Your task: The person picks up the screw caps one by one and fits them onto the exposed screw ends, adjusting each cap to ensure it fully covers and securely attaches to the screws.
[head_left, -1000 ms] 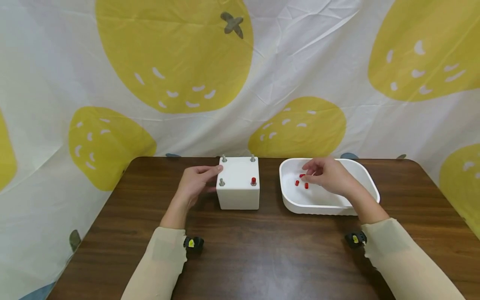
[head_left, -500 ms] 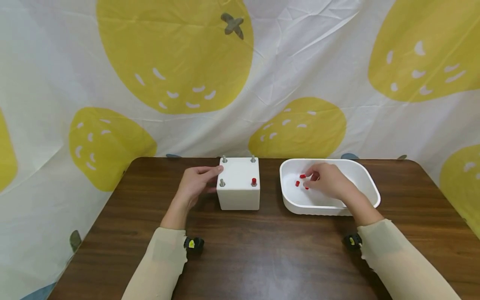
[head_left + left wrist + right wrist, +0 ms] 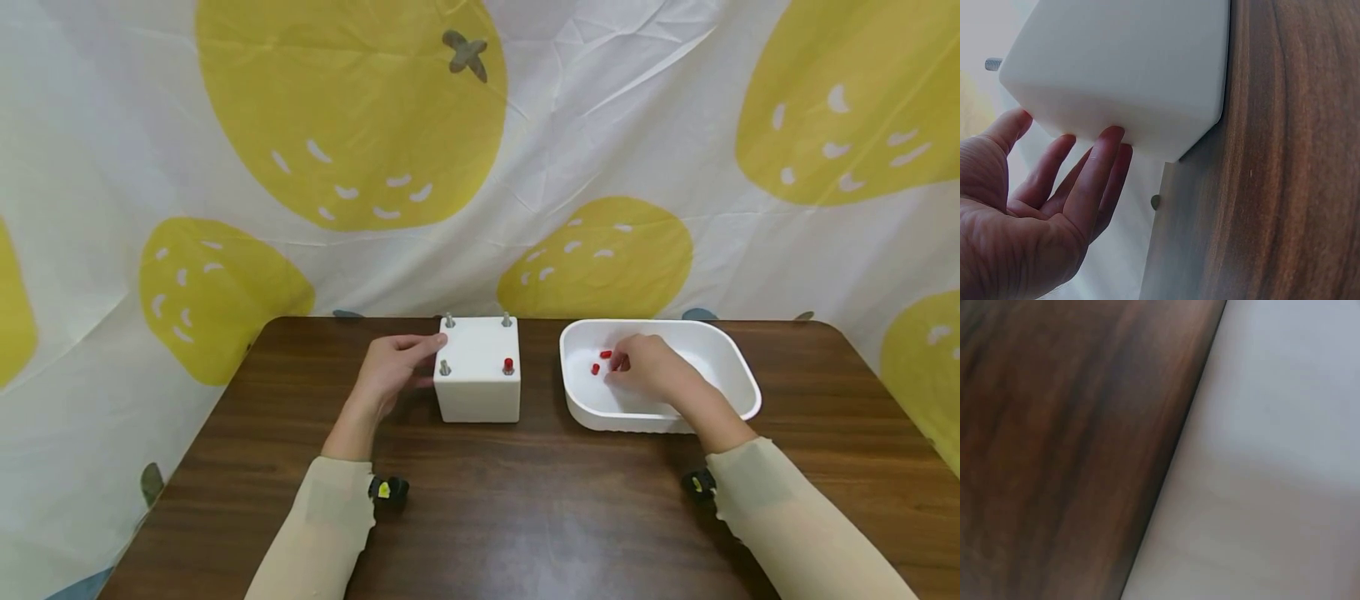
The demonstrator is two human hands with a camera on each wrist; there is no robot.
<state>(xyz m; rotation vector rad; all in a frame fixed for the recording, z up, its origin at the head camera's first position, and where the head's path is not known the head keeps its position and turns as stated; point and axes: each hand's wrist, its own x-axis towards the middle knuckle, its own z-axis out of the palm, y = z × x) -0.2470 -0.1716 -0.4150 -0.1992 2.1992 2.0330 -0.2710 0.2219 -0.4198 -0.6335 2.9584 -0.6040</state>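
Observation:
A white box [image 3: 477, 400] stands on the table with a metal bolt [image 3: 445, 367] upright at each top corner; a small red cap [image 3: 508, 365] covers the front right one. My left hand [image 3: 390, 371] rests against the box's left side, thumb at the top edge. In the left wrist view, the extended fingers [image 3: 1094, 178] touch the side wall. My right hand [image 3: 651, 371] reaches down into a white tray [image 3: 738, 367], thumb and fingers bent toward the tray floor. Two red caps [image 3: 606, 354] lie beside its fingertips. I cannot tell whether its fingertips hold anything.
The brown wooden table [image 3: 540, 508] ends at a hanging cloth [image 3: 420, 267] printed with yellow fruit, close behind the box and tray. The right wrist view shows only the table and the tray's blurred outer wall [image 3: 1260, 456].
My right hand has moved slightly left and lower in the tray, covering a third red cap that showed earlier. The left hand and the box have stayed in place.

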